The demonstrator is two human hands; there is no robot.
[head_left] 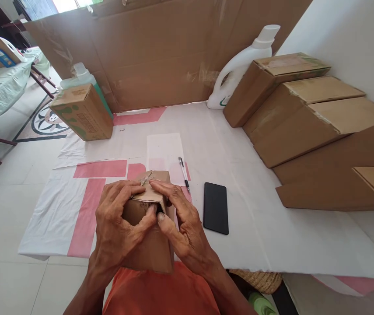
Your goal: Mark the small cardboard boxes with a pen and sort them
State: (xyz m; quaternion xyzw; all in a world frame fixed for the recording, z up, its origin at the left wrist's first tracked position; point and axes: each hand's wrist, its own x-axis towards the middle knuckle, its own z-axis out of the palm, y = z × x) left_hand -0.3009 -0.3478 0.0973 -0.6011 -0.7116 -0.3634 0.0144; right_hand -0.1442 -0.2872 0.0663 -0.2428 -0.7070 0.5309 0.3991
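A small brown cardboard box [152,256] stands at the table's near edge, close to my body. Its top flap is partly lifted at the front, leaving a dark gap. Around the left side of the box is my left hand [119,216], its fingers on the top and its thumb at the gap. My right hand [182,216] grips the right side, fingertips on the flap and thumb at the gap's edge. What the box contains is hidden.
A black phone [216,208] and a pen [184,175] beside white paper [163,146] lie ahead. Several cardboard boxes [305,127] line the right, near a white jug [235,72]. Another box [83,113] and a bottle of green liquid [103,98] stand back left, before a cardboard panel [157,52].
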